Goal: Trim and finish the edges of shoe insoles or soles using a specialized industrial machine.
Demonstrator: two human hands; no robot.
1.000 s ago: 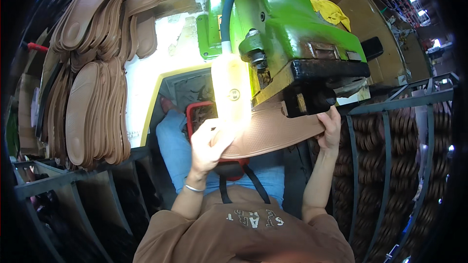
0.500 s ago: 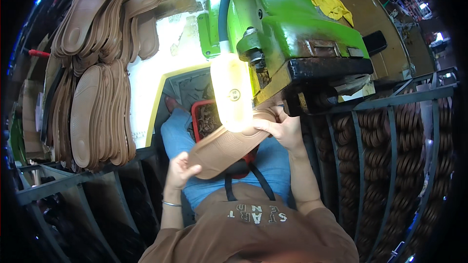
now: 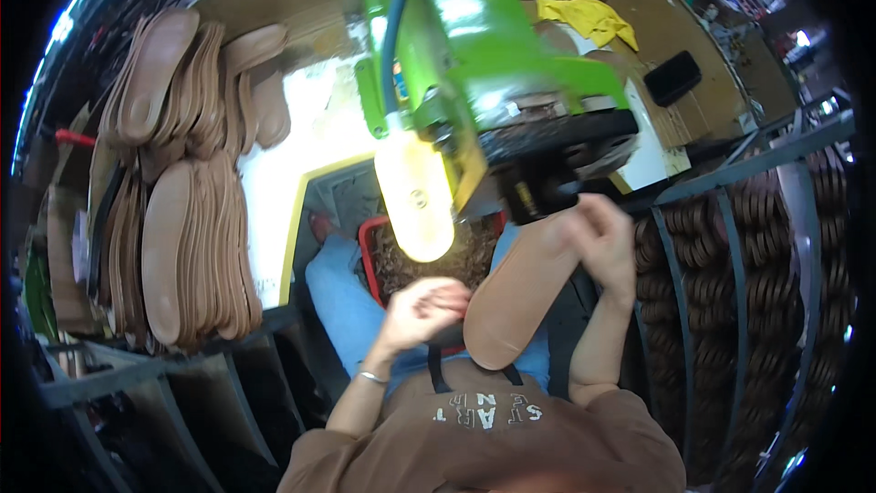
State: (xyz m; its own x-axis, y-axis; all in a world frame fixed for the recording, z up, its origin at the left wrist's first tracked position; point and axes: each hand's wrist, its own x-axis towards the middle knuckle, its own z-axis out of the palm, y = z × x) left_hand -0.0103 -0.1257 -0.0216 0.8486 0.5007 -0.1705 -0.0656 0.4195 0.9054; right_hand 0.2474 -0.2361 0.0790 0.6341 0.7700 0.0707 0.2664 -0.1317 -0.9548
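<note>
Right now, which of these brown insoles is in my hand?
The lone tilted insole, its upper end in your right hand; the stacked insoles at left are unheld.

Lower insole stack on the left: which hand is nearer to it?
Left. The left hand is right of the insole stack, apart from it; the right hand is farther right, holding an insole.

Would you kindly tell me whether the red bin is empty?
No, brown scraps lie inside the red bin.
</note>
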